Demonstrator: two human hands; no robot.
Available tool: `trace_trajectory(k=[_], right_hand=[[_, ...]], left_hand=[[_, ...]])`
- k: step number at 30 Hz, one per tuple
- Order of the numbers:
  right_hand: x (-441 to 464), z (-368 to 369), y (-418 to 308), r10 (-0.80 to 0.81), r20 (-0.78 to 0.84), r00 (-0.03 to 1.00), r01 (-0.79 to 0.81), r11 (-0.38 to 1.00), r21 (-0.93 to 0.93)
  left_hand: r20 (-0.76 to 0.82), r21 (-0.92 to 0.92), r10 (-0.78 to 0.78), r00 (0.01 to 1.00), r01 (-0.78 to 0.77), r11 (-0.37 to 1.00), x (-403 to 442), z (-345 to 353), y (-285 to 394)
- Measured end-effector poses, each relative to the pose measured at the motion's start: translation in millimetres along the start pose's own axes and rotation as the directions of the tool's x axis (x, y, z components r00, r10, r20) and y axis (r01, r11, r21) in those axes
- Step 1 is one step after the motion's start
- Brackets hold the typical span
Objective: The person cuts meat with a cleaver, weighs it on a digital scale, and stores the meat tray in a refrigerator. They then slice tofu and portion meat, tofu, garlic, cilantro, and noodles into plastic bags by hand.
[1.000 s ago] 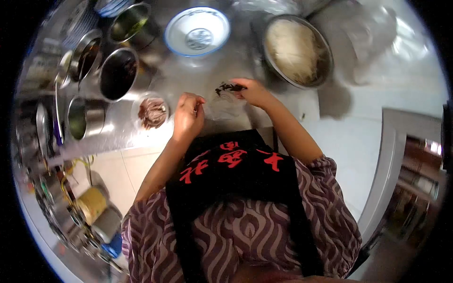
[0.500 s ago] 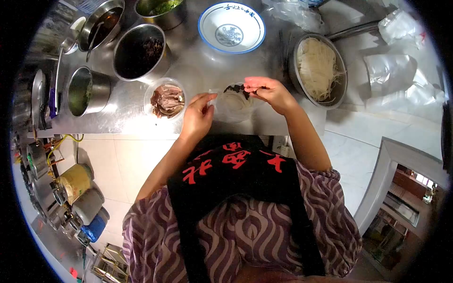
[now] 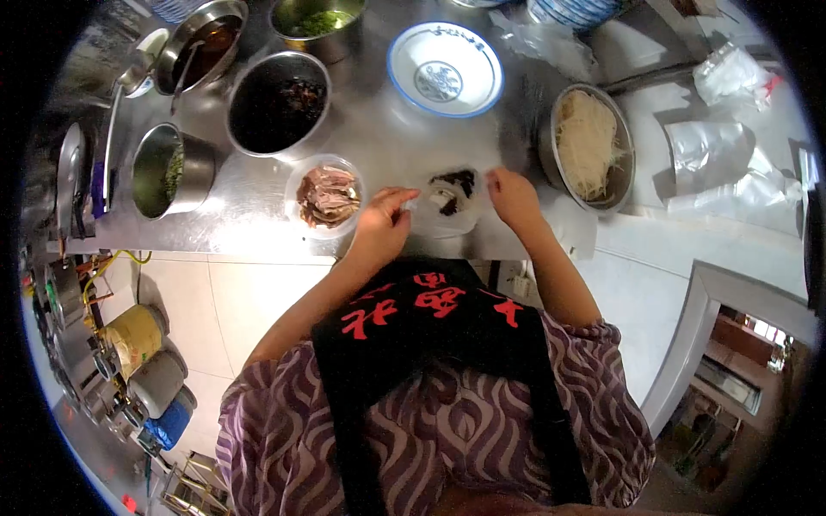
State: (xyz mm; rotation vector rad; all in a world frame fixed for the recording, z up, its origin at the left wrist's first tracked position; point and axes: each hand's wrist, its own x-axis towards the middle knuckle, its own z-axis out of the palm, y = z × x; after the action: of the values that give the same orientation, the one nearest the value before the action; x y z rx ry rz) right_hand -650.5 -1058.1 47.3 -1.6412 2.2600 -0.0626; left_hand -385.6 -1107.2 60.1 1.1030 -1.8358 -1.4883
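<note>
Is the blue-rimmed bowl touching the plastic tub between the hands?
Apart: the head view shows a strip of counter between bowl and tub.

Blk apron [image 3: 422, 337] w/ red lettering [image 3: 437, 299], blk straps [image 3: 564, 451]; purple/beige wavy-patt. top [image 3: 465, 426], short slvs [image 3: 594, 365].

Bench [image 3: 387, 142]: ctr tub [image 3: 449, 231] btwn L hand [image 3: 385, 224] & R hand [image 3: 514, 199], strips [image 3: 465, 179] in it. Meat tub [image 3: 291, 199] just L of L hand. Bowl [image 3: 413, 70] behind ctr tub. Noodle basin [image 3: 546, 156] R of R hand, bags [image 3: 718, 159] further R. Lg pot [image 3: 277, 156] behind-L of meat tub, greens pot [image 3: 196, 176] far L.
</note>
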Motion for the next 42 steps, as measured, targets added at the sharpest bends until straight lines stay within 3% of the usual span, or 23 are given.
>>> trace_trajectory(k=[2, 4, 7, 8, 9, 10, 15, 18, 20, 24, 26, 27, 29, 30, 32, 35, 36, 38, 39, 42], right_hand=[[-9.1, -19.3, -7.8, -0.021, -0.154, 0.988, 0.076, 0.928, 0.363], [-19.4, -64.2, -26.0, -0.005, -0.044, 0.999, 0.034, 0.744, 0.667], [-22.9, -88.7, -36.5, 0.036, -0.131, 0.991, 0.055, 0.776, 0.628], [-18.0, -88.2, -36.1, 0.065, -0.127, 0.99, 0.025, 0.796, 0.605], [-12.1, -84.5, -36.2, 0.056, -0.095, 0.994, 0.003, 0.847, 0.532], [-6.9, -79.7, -31.7, 0.054, -0.066, 0.996, -0.019, 0.895, 0.446], [5.8, -68.0, -31.0, -0.056, 0.012, 0.998, 0.044, 0.892, 0.449], [13.1, -73.6, -50.9, -0.247, -0.408, 0.879, 0.331, 0.932, 0.148], [17.1, -84.9, -71.3, -0.221, -0.442, 0.869, 0.319, 0.934, 0.16], [23.2, -86.0, -112.6, -0.243, -0.45, 0.859, 0.409, 0.855, 0.319], [22.7, -78.8, -134.6, -0.219, -0.303, 0.928, 0.347, 0.803, 0.484], [21.4, -74.5, -144.1, -0.214, -0.223, 0.951, 0.305, 0.769, 0.561], [22.5, -56.6, -155.1, -0.311, -0.005, 0.95, 0.272, 0.823, 0.498], [23.9, -47.6, -161.1, -0.404, -0.07, 0.912, 0.393, 0.81, 0.434], [34.4, -26.4, -161.6, -0.442, -0.086, 0.893, 0.437, 0.804, 0.403], [69.3, 8.8, -140.5, -0.367, -0.151, 0.918, 0.397, 0.859, 0.323], [76.6, 7.2, -135.9, -0.289, -0.111, 0.951, 0.309, 0.873, 0.378], [86.6, -4.6, -127.5, -0.133, -0.026, 0.991, 0.129, 0.871, 0.474], [82.7, -10.7, -130.3, -0.133, -0.02, 0.991, 0.13, 0.906, 0.403], [63.7, -23.9, -150.8, -0.175, 0.003, 0.985, 0.15, 0.849, 0.506]], left_hand=[[-0.038, 0.001, 0.058, 0.998, -0.058, 0.998, 3.8, -9.7, 6.9], [-0.107, -0.022, 0.092, 0.99, -0.095, 0.995, 3.8, -20.7, 32.2], [-0.188, 0.056, 0.199, 0.962, -0.192, 0.98, 12.4, -29.6, 44.7], [-0.148, 0.022, 0.129, 0.981, -0.127, 0.992, 14.9, -30.4, 44.5], [-0.184, 0.107, 0.231, 0.955, -0.214, 0.971, 20.2, -25.8, 30.2], [-0.148, 0.081, 0.188, 0.971, -0.178, 0.981, 23.3, -26.6, 26.6], [-0.052, 0.173, 0.209, 0.977, -0.197, 0.965, 15.6, -28.6, 4.8], [-0.043, 0.084, 0.162, 0.986, -0.158, 0.984, -5.5, -43.8, 12.8], [-0.058, 0.253, 0.24, 0.969, -0.218, 0.942, -21.7, -61.8, 10.8], [-0.381, 0.505, 0.35, 0.856, -0.125, 0.854, -51.4, -95.8, -19.4], [-0.55, 0.419, 0.198, 0.812, 0.063, 0.906, -61.1, -107.5, -32.7], [-0.58, 0.221, -0.047, 0.813, 0.212, 0.952, -66.5, -111.1, -37.5], [-0.523, 0.02, -0.236, 0.819, 0.289, 0.957, -68.7, -116.0, -53.9], [-0.47, -0.049, -0.312, 0.826, 0.328, 0.943, -67.3, -116.5, -59.1], [-0.4, -0.208, -0.366, 0.84, 0.306, 0.929, -61.3, -111.1, -68.6], [-0.306, -0.384, -0.38, 0.873, 0.253, 0.888, -50.5, -100.3, -74.9], [-0.284, -0.427, -0.365, 0.887, 0.224, 0.876, -45.8, -99.1, -76.2], [-0.273, -0.409, -0.337, 0.901, 0.209, 0.889, -39.2, -96.0, -74.6], [-0.268, -0.4, -0.321, 0.909, 0.198, 0.895, -36.0, -93.3, -72.8], [-0.232, -0.481, -0.342, 0.911, 0.198, 0.854, -26.9, -86.3, -65.2]])
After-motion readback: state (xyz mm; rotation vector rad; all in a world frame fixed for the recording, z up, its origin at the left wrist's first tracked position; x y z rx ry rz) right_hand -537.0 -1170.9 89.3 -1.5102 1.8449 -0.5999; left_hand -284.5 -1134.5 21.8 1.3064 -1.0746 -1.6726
